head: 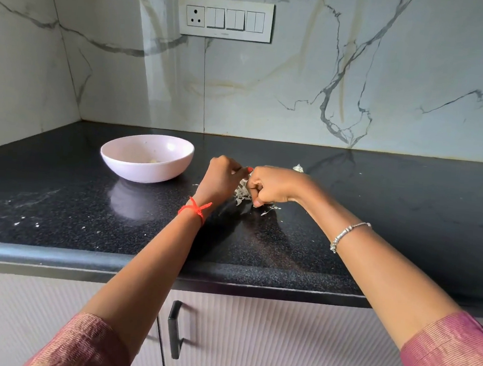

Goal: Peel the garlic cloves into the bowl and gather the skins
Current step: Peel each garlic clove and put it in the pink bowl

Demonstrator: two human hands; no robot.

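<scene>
A pale pink bowl point(147, 156) stands on the black counter, left of my hands, with a peeled clove point(153, 160) inside. My left hand point(223, 178) and my right hand point(269, 185) meet above a small heap of papery garlic skins point(242, 194). Fingers of both hands are curled and pinch something small between them; it is hidden by the fingers. A further bit of garlic or skin point(298, 168) lies just behind my right hand.
The black speckled counter point(380, 196) runs to a marble wall behind and on the left. Skin scraps point(270, 210) and white flecks point(18, 222) dot the counter. A switch panel point(225, 19) hangs on the wall. Cabinet doors with a black handle point(174, 328) lie below.
</scene>
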